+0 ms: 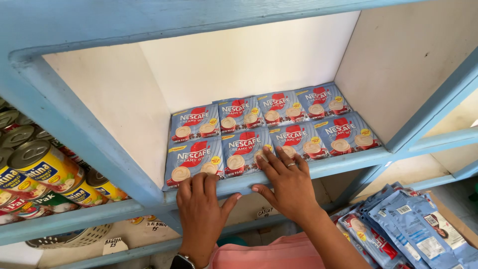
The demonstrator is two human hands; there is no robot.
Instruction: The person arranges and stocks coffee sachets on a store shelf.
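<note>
loose blue sachets [408,224] piled lower right, left hand [200,211] laid flat on blue shelf edge [343,164], nothing gripped, right hand [286,182] spread open, fingertips pressed on front-row coffee sachets [244,152], two rows laid in compartment, cans [42,167] stacked left

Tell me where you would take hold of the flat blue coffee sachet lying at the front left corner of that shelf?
Probably by its front edge, coming from the open front of the shelf. The flat blue coffee sachet lies flat with that edge at the light blue shelf lip, just beyond the left hand. A white wall closes its left side, and neighbouring sachets crowd the right and back.
</note>
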